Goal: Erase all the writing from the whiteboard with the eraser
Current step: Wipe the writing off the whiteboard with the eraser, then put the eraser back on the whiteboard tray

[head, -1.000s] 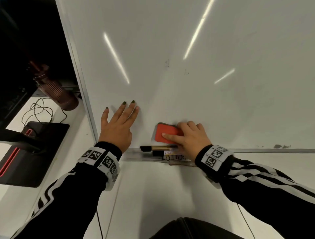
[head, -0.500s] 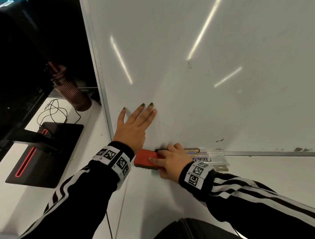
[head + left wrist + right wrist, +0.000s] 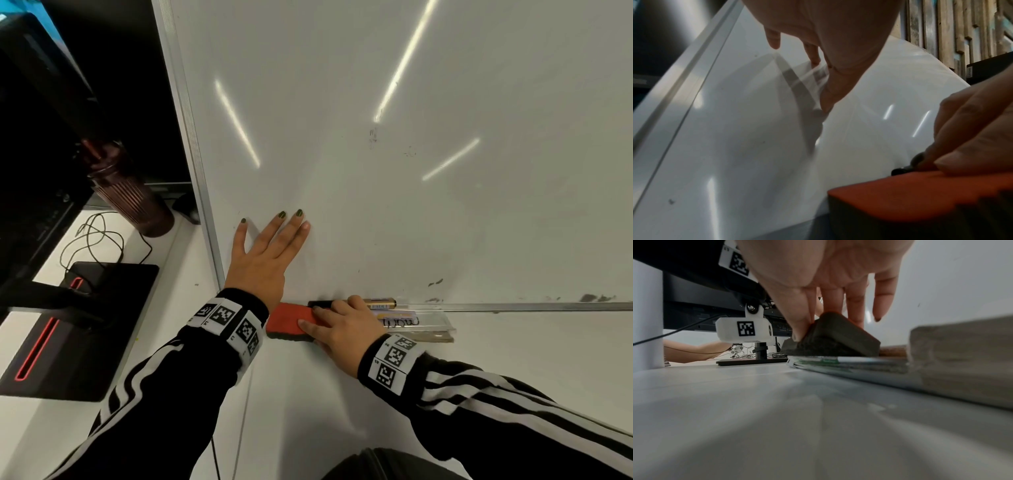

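The whiteboard [image 3: 411, 205] stands on a white table, nearly blank. Faint smudges remain at mid-board [image 3: 373, 135] and near the bottom edge [image 3: 435, 282]. My left hand [image 3: 263, 253] lies flat on the board near its lower left corner, fingers straight. My right hand [image 3: 342, 325] grips the red eraser [image 3: 287, 320] just below the board's bottom edge, left of the marker tray [image 3: 428, 325]. In the left wrist view the eraser [image 3: 910, 194] sits at lower right under my right fingers [image 3: 972, 138]. In the right wrist view the thumb pinches the eraser's dark felt side [image 3: 834, 337].
Markers [image 3: 378, 303] lie in the tray along the bottom frame. Left of the board are a brown ribbed bottle [image 3: 130, 198], a loose cable [image 3: 92, 240] and a black monitor base [image 3: 78, 329]. The white table [image 3: 308, 411] runs in front.
My right hand brought the eraser down off the board's face and leftward, to below the bottom edge beside my left wrist. The left hand stayed flat on the board.
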`<action>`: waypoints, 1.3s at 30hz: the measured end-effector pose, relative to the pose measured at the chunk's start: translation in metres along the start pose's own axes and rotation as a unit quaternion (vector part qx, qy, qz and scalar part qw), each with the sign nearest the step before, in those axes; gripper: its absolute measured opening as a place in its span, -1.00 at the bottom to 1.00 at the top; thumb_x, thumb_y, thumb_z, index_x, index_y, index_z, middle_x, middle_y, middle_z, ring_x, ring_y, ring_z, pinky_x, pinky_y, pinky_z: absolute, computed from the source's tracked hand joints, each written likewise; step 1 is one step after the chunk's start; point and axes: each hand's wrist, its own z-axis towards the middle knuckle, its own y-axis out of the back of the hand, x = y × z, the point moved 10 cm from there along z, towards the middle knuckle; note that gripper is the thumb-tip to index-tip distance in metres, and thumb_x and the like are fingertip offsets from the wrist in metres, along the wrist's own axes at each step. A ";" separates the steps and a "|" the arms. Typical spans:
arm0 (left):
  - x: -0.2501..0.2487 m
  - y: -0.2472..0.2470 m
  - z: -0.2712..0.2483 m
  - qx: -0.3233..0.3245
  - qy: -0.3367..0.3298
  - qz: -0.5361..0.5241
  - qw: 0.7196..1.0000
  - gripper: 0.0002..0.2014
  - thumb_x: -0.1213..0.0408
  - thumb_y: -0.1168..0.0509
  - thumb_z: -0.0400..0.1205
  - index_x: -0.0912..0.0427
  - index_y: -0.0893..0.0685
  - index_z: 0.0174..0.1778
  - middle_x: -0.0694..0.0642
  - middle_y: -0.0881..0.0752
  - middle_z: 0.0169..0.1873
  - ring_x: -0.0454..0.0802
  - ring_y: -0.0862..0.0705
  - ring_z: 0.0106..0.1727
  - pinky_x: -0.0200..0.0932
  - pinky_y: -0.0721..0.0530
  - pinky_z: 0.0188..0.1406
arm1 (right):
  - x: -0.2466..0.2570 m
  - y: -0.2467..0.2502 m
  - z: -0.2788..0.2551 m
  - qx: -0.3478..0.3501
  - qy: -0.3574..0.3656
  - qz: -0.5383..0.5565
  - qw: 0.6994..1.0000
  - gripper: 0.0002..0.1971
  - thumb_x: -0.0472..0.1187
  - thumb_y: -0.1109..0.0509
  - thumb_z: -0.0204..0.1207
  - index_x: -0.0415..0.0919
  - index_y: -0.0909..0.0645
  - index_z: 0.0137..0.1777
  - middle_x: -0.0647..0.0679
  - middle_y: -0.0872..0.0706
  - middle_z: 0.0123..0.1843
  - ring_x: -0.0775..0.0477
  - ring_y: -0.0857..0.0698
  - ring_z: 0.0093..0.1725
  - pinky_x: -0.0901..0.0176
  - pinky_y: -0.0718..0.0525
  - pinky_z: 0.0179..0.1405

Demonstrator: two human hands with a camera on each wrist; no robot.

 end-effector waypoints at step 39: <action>-0.008 0.026 0.010 0.045 0.032 -0.072 0.996 -0.09 0.41 -0.22 0.49 -0.19 0.18 0.61 -0.07 0.14 0.64 0.02 0.07 0.64 0.25 0.17 0.51 | -0.020 -0.006 -0.006 0.152 -0.065 0.060 0.984 -0.33 0.26 -0.35 0.41 0.14 -0.36 0.52 -0.10 -0.54 0.29 -0.20 -0.47 0.28 -0.16 -0.30 0.28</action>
